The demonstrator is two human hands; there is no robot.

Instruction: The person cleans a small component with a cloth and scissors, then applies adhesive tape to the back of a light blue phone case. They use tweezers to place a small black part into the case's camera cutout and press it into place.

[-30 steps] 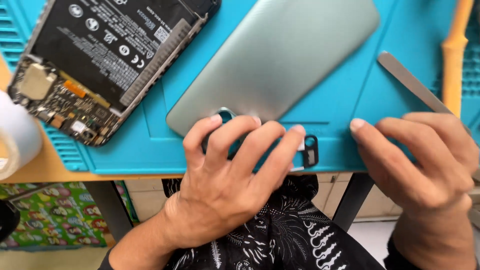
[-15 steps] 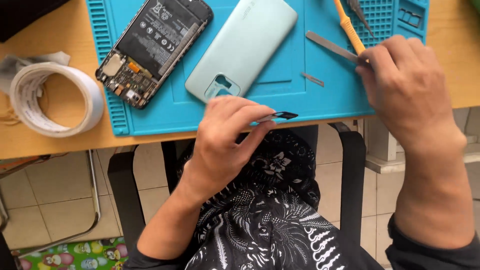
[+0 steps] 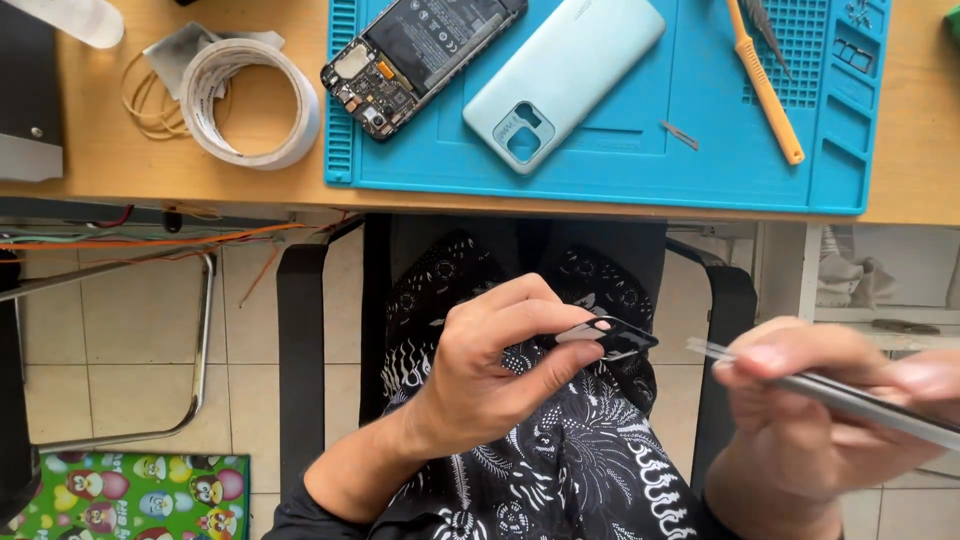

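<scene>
Head view, looking down over the lap toward a desk edge. Two hands are in view, both the person's own.

The left hand (image 3: 480, 385) pinches one small black camera-lens cover (image 3: 612, 336) between thumb and fingertips; the piece juts out to the right of the pinch, held above the patterned black cloth (image 3: 560, 470) on the lap. The grasp is closed on the cover.

The right hand (image 3: 820, 410), blurred, is closed around one flat metal pry tool (image 3: 850, 398). The tool's tip points left, toward the cover, and stands just short of it; the two are apart. Its other end runs off past the grasp to the right.

Well above both grasps, on the desk, lies one blue work mat (image 3: 700, 170). On it are counted: one opened phone body (image 3: 415, 55) with battery and circuit board exposed; one pale green back panel (image 3: 560, 75) with an empty camera opening, just right of the phone body; one small metal sliver (image 3: 680, 134); one orange-handled tool (image 3: 765, 85).

Left of the mat, on bare wood: one roll of white tape (image 3: 255, 105).
</scene>
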